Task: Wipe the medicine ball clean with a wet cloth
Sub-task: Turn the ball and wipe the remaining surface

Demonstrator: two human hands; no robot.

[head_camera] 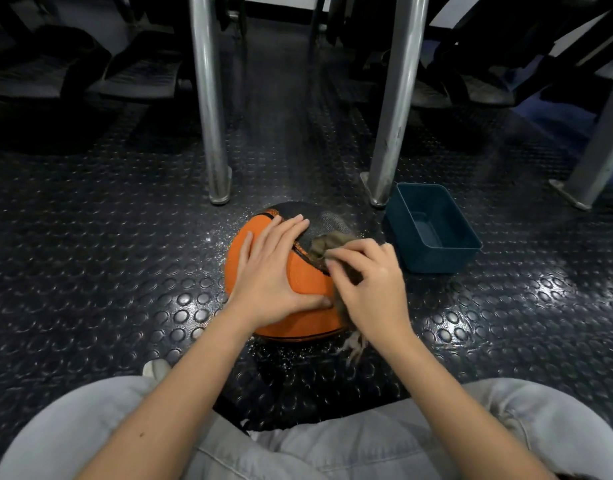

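Note:
An orange and black medicine ball (307, 278) sits on the studded black floor just in front of my knees. My left hand (274, 268) lies flat on its top left with fingers spread and straight. My right hand (371, 282) grips a brownish wet cloth (324, 245) and presses it against the ball's right side, over the seam between orange and black. Part of the cloth hangs down below my right wrist. Water droplets glisten on the floor around the ball.
A dark teal plastic tub (433, 228) stands on the floor to the right of the ball. Two metal legs (210, 109) (397, 109) rise behind the ball, a third (599, 150) at far right. Dark gym equipment fills the background. My legs in light trousers (367, 445) are at the bottom.

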